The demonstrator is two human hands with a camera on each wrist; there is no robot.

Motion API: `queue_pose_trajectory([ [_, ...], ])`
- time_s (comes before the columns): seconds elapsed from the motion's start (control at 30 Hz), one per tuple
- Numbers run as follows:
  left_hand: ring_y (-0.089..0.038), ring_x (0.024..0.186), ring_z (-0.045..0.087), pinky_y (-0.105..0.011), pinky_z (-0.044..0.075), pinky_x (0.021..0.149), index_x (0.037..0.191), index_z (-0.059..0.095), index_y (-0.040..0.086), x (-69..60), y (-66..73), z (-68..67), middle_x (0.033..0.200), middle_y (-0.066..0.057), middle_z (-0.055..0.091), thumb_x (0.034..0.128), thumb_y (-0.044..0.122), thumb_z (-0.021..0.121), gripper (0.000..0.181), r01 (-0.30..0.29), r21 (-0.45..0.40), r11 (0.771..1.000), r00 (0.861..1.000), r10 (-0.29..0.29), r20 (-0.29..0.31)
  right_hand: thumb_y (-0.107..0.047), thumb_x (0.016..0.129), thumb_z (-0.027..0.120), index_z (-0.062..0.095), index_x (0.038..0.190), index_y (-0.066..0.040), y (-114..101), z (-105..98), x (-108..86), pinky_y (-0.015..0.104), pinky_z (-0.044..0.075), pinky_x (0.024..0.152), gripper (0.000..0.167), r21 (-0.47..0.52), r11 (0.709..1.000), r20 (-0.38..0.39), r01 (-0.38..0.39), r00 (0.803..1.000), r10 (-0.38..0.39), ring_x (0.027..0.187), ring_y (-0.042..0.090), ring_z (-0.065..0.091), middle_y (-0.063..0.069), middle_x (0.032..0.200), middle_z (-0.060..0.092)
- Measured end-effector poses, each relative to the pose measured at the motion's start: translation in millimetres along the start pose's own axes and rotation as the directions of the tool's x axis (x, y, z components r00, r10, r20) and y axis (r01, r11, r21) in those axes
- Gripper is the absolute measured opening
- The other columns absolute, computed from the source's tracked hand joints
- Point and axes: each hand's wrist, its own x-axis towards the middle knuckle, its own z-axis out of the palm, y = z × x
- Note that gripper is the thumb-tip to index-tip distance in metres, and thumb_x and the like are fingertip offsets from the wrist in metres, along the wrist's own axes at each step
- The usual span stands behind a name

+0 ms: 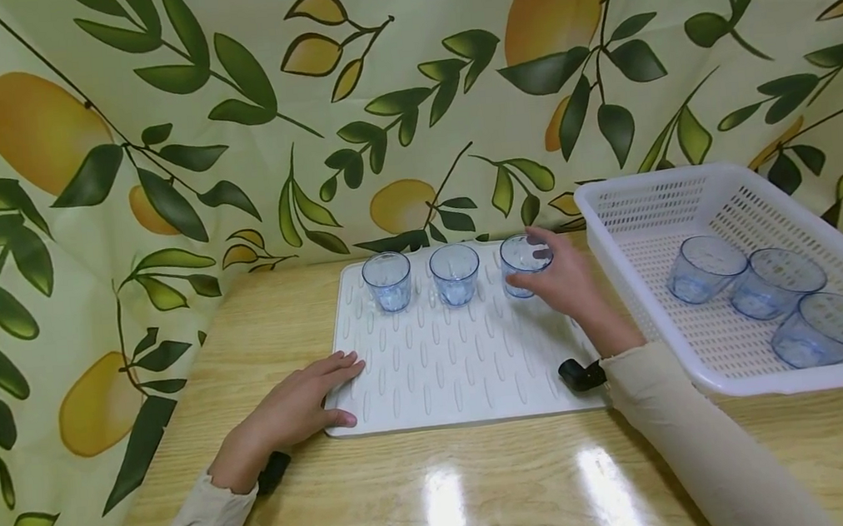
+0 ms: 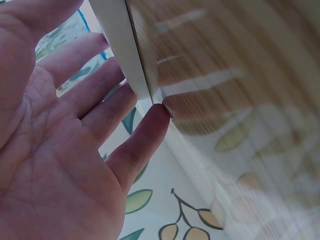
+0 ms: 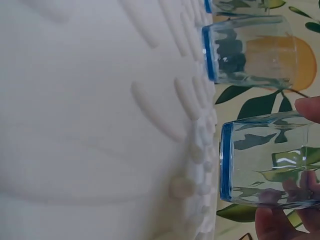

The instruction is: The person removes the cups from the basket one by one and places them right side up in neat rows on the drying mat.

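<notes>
My right hand holds a clear blue-tinted drinking glass between thumb and fingers, at the right end of a row on the white ridged mat. That glass is upright at the mat's surface; whether it bears on it I cannot tell. Two like glasses stand upright to its left: a middle glass and a left glass. At the mat's left front corner lies my left hand, fingers extended and touching the edge, holding nothing.
To the right, a white plastic basket with slotted walls overlaps the table's right side. Inside sit three more glasses. A fruit-patterned cloth hangs behind the wooden table.
</notes>
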Motion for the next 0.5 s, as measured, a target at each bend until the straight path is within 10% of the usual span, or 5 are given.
queue_pose_trajectory([
  [0.5,-0.037,0.147,0.036,-0.064,0.036,0.109,0.148,0.048,0.01,-0.1,1.3,-0.1,0.157,-0.012,0.042,0.0821,0.032,0.078,0.076,0.003,0.007,1.0,1.0,-0.003,-0.002,-0.029,0.082,0.082,0.033,0.154,-0.007,13.0,3.7,7.6,0.054,0.042,0.107,0.09,0.01,1.0,0.016,-0.025,1.0,0.024,0.133,0.039,0.049,0.016,0.15,0.048],
])
